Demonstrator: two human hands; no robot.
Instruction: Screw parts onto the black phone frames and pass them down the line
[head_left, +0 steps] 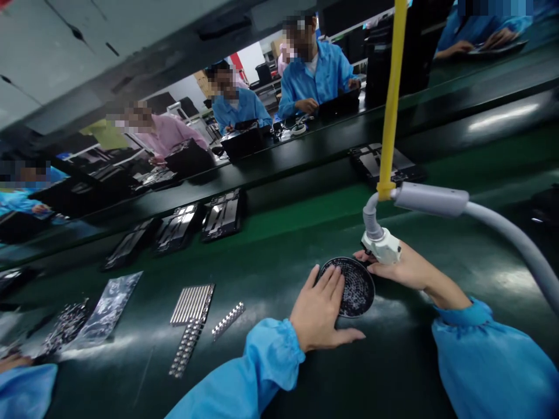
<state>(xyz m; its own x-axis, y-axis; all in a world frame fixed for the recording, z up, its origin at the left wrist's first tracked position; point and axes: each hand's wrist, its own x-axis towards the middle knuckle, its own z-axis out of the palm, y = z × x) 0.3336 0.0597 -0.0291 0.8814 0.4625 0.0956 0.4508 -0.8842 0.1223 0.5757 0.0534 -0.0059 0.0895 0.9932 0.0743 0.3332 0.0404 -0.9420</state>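
- Two hands at the dish (356,288): left hand (321,311) flat, fingers spread on its rim.
- Right hand (399,267) grips the tool (382,244) just beside.
- Green worktop (283,250), co-workers at far edge.

a dark green workbench (279,273) is carrying a round black dish of small screws (356,288), silvery ribbed metal strips (192,304), a clear plastic bag (109,308), and, farther back, dark laptop chassis panels (222,214) lying in a row.

Round black dish (356,288) of tiny dark screws — flat on the green belt, between both hands.
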